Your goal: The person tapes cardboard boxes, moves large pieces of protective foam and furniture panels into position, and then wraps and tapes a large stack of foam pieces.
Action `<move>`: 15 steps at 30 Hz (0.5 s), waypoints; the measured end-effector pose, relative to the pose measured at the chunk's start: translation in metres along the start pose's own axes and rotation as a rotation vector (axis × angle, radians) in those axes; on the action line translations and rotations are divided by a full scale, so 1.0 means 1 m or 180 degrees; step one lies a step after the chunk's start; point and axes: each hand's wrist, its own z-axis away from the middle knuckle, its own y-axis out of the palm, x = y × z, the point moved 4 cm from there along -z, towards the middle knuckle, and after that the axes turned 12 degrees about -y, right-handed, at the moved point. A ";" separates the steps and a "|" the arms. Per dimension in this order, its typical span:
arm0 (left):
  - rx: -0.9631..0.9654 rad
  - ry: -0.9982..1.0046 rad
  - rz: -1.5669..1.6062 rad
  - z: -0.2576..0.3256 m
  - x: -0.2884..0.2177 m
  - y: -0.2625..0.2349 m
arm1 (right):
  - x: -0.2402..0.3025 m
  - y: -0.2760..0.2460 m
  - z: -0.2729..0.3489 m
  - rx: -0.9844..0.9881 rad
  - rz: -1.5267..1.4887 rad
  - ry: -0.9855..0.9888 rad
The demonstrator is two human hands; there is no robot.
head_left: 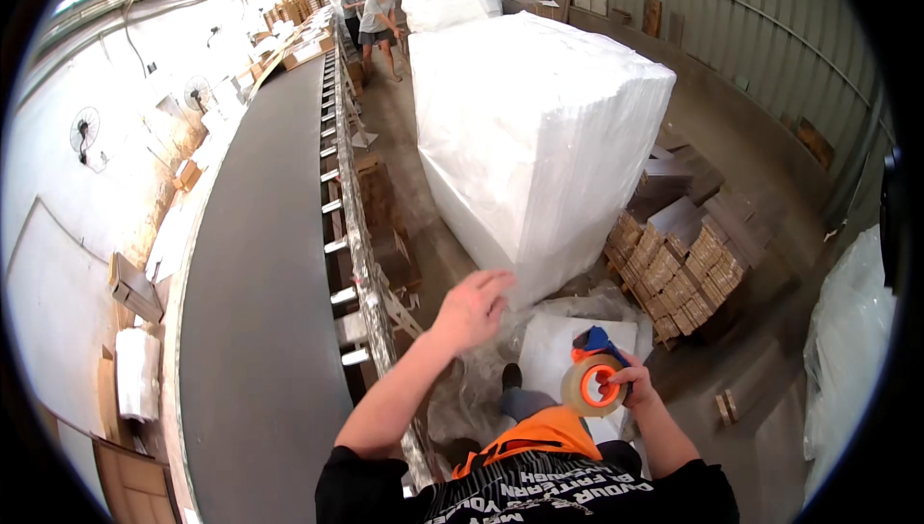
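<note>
My right hand [637, 384] is wrapped round the handle of a tape dispenser [599, 341], blue with orange parts. A wide roll of tan tape [575, 391] with an orange hub sits on it. My left hand [472, 310] is raised in front of me, fingers loosely bent and apart, with nothing seen in it. It is near the lower corner of a large block of stacked goods wrapped in white film [549, 139], and whether it touches cannot be told. A white sheet [568, 341] and crumpled clear film [467, 394] lie by my feet.
A grey conveyor belt [260, 235] with a metal side rail [361, 264] runs along my left. Stacked flat brown boards [679, 274] stand to the right of the block. More film-wrapped goods [852, 332] are at far right. People [380, 24] stand beside the belt farther off.
</note>
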 end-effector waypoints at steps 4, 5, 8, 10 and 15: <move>-0.0414 0.0211 -0.0616 -0.123 0.049 -0.002 | -0.022 0.001 -0.079 0.0175 -0.0158 0.0059; -0.0373 0.0232 -0.0781 -0.153 0.062 0.001 | -0.026 0.006 -0.099 0.0163 -0.0234 0.0071; -0.0001 0.0258 -0.1130 -0.221 0.097 0.019 | -0.031 0.023 -0.151 0.0188 -0.0176 0.0043; 0.0139 0.0381 -0.1249 -0.268 0.101 0.029 | -0.028 0.024 -0.172 0.0569 -0.0417 0.0084; 0.1026 0.0503 -0.2238 -0.318 0.122 0.048 | 0.005 0.061 -0.223 0.0733 -0.0344 -0.0141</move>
